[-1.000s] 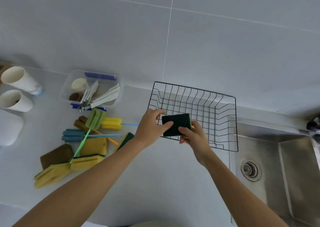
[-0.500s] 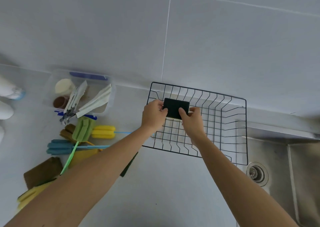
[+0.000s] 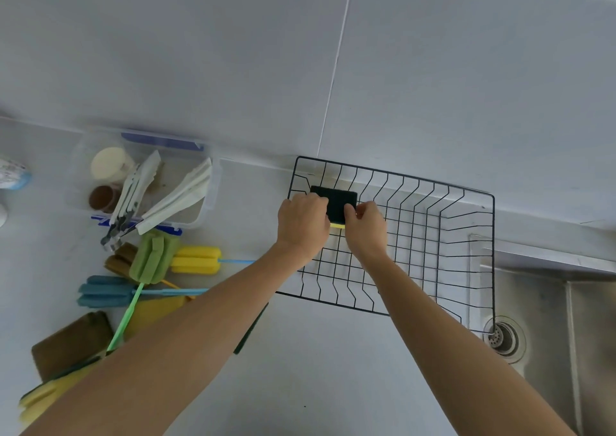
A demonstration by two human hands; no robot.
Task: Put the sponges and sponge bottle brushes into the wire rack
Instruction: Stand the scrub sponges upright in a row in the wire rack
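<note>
A black wire rack (image 3: 466, 193) stands on the counter against the wall. Inside its far left corner, my left hand (image 3: 301, 225) and my right hand (image 3: 366, 227) both grip a dark green sponge with a yellow underside (image 3: 336, 197). Left of the rack lie sponge bottle brushes: a green one (image 3: 151, 257), a yellow one (image 3: 196, 259) and a blue one (image 3: 101, 290). Yellow sponges (image 3: 36, 400), a brown sponge (image 3: 70, 340) and another dark green sponge (image 3: 250, 330) lie partly hidden under my left forearm.
A clear plastic box (image 3: 205, 182) with white tongs and small cups sits at the back left. A steel sink (image 3: 566, 335) with a drain (image 3: 505, 335) lies right of the rack. The tiled wall rises directly behind the counter.
Both hands have carried the dark green sponge from above the rack's front edge to its far left corner and lowered it. The camera has shifted right.
</note>
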